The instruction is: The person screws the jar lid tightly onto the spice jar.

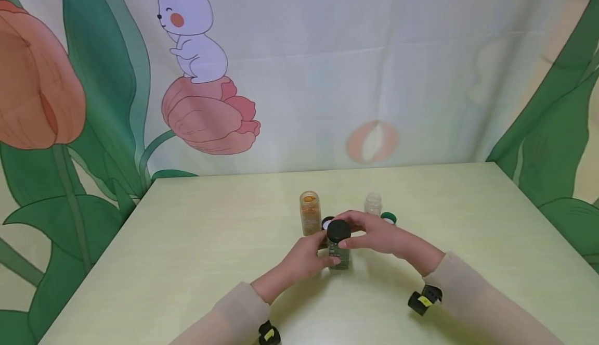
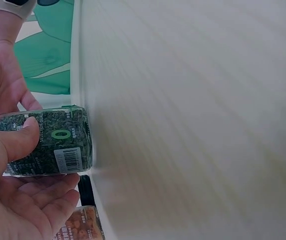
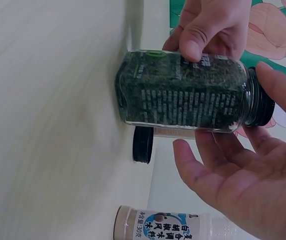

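Note:
A square glass jar of dried green herbs [image 3: 182, 92] stands upright at the table's middle, its black lid [image 1: 339, 230] on top. My left hand [image 1: 301, 259] grips the jar's body, thumb across the label and fingers round the far side. With thumb and fingers, my right hand [image 1: 379, 233] pinches the jar at its lid. Just behind, a loose black cap [image 3: 143, 145] lies on the table, partly hidden by jar and hands.
Behind the left hand stands an uncapped jar of orange seasoning [image 1: 310, 212]. A white pepper seasoning jar [image 3: 162, 225] with a clear top stands behind the right hand, beside a green cap [image 1: 389, 217]. A printed curtain [image 1: 304, 74] hangs behind the table [image 1: 196, 241].

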`<action>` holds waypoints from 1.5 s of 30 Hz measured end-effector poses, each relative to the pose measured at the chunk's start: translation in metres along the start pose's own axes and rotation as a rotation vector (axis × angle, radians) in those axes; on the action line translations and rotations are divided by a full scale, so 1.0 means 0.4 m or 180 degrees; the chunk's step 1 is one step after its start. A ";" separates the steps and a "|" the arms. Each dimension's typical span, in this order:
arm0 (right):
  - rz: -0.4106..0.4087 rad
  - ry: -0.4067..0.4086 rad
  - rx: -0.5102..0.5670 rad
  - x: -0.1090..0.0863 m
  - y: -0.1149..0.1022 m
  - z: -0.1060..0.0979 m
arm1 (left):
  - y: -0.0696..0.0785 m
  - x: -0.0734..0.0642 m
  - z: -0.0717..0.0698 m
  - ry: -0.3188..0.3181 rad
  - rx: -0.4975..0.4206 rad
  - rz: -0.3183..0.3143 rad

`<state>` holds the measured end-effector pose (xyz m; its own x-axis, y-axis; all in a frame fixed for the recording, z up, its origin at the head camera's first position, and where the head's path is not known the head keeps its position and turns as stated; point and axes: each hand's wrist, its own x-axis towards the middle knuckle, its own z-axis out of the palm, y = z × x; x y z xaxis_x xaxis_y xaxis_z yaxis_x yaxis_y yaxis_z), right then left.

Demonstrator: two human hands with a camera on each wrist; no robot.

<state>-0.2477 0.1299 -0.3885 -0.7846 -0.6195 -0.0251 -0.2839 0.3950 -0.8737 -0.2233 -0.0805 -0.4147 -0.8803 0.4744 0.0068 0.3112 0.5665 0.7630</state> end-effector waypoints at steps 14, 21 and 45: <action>0.0148 0.0466 0.0109 -0.010 0.011 0.039 | 0.000 0.000 0.000 0.0015 0.0008 0.0008; 0.0129 0.0551 0.0099 -0.013 0.005 0.047 | -0.003 0.002 0.000 0.0015 0.0008 0.0030; 0.0167 -0.0594 -0.0062 0.009 -0.016 -0.045 | -0.001 0.000 -0.003 -0.0056 -0.0019 0.0005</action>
<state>-0.2588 0.1375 -0.3744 -0.6834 -0.7120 -0.1616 -0.2572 0.4419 -0.8594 -0.2237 -0.0815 -0.4142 -0.8734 0.4869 -0.0034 0.3103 0.5619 0.7668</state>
